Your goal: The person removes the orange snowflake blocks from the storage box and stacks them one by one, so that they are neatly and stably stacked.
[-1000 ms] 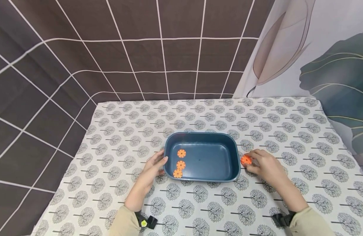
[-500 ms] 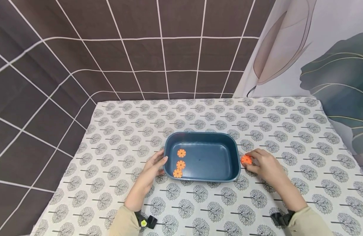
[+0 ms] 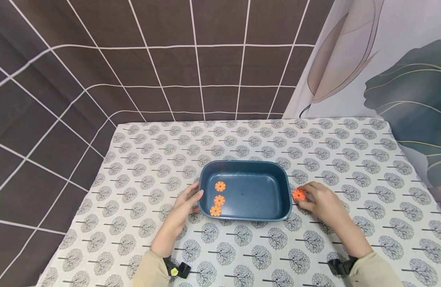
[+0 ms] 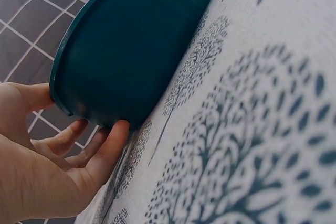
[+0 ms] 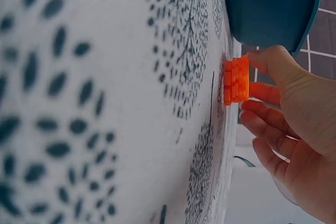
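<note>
Left hand (image 3: 182,206) at the left end of the blue bin (image 3: 254,197): fingers half bent and spread, thumb on the rim, fingertips on the outer wall. Light hold, bin sits flat; my read is it's steadying it against skidding on the patterned cloth (image 3: 109,223)

In the bin, three orange discs (image 3: 219,200) lie flat toward the left end: one by itself at the back, front two touching. Looks like loose placement, no deliberate spacing

Outside, just beside the bin's right wall: stack of orange discs (image 3: 298,194), pinched at its sides by the right hand (image 3: 321,201), thumb against fingertips, closed only to stack width, other fingers loosely curved. Side pinch probably keeps the layers together. Can't tell disc count, or whether the bottom bears on the cloth

Edges, left to right: dark grid curtain (image 3: 220,65) past the left and back table edges; left rim taken up by the hand; bin floor bare right of the discs; right wall close to the stack, so tight sideways there, height needed to cross that rim; cloth runs on beyond the right hand toward the pale curtain (image 3: 339,56)
</note>
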Motion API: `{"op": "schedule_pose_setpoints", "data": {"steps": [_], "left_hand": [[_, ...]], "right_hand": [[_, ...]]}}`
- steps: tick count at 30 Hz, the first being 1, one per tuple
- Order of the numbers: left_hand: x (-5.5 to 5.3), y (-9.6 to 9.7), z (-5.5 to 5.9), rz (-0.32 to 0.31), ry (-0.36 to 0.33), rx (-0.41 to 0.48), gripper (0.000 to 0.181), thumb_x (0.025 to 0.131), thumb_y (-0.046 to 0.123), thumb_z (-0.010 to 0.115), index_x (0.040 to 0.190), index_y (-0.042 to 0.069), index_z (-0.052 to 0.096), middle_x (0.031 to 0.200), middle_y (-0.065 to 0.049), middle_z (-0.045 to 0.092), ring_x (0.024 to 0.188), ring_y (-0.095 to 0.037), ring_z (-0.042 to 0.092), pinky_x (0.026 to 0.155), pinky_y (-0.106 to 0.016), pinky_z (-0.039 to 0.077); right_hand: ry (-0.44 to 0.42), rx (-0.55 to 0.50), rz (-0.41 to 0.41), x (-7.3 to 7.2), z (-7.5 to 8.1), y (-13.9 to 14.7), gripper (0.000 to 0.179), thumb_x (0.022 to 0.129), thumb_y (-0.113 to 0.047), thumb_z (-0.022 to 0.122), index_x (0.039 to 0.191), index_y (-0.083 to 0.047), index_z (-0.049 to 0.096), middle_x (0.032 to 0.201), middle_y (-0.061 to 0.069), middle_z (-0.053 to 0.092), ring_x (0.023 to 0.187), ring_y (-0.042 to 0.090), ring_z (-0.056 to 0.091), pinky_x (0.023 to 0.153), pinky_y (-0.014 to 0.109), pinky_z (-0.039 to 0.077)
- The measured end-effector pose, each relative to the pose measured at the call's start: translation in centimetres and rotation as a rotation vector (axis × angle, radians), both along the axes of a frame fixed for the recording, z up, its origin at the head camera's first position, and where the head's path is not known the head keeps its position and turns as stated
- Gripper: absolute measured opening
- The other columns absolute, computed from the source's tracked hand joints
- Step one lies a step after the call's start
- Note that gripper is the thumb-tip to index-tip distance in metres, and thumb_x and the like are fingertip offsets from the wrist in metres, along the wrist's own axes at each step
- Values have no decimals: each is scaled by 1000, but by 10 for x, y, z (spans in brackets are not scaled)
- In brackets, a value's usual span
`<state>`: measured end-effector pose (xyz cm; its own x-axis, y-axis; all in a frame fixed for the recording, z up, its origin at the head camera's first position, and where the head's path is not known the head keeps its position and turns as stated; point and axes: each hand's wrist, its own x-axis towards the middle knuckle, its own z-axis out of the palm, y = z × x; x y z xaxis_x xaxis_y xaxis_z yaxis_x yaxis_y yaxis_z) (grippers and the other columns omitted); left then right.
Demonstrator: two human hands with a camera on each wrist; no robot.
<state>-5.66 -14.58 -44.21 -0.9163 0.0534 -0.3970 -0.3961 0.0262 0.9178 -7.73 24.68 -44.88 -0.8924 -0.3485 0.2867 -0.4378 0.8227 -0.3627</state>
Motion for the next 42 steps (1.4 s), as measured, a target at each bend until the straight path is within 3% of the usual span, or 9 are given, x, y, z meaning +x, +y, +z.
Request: {"op": "schedule_pose_setpoints", "data": {"steps": [11, 28, 37, 42], "left_hand": [[1, 0, 1, 1, -4, -10, 54, 92, 27, 57, 141, 15, 37, 143, -8, 41, 115, -25, 47, 83, -31, 42], [1, 1, 1, 4, -10, -12, 56, 91, 29, 58, 142, 16, 37, 144, -8, 40, 118, -25, 47, 85, -32, 42], [3, 1, 2, 5, -1, -11, 58, 91, 30, 58, 143, 14, 35, 145, -10, 38, 119, -26, 46, 84, -32, 42], [3, 2, 2, 3, 3, -7, 59, 92, 29, 57, 143, 14, 34, 146, -11, 37, 119, -26, 46, 84, -31, 42]], "right_hand": [[5, 9, -20, 4, 0, 1, 48, 69, -22, 79, 109, -1, 64, 101, 17, 66, 88, 36, 63, 72, 49, 52], [-4, 4, -13, 10, 14, -8, 47, 73, -22, 77, 112, 0, 62, 106, 18, 64, 96, 38, 60, 80, 53, 49], [19, -75, -57, 5, 24, -15, 38, 80, -18, 72, 112, -1, 62, 106, 19, 63, 97, 37, 59, 81, 54, 48], [102, -150, -44, 2, 29, -28, 33, 77, -11, 73, 107, 0, 64, 103, 17, 65, 97, 36, 59, 84, 52, 47]]}}
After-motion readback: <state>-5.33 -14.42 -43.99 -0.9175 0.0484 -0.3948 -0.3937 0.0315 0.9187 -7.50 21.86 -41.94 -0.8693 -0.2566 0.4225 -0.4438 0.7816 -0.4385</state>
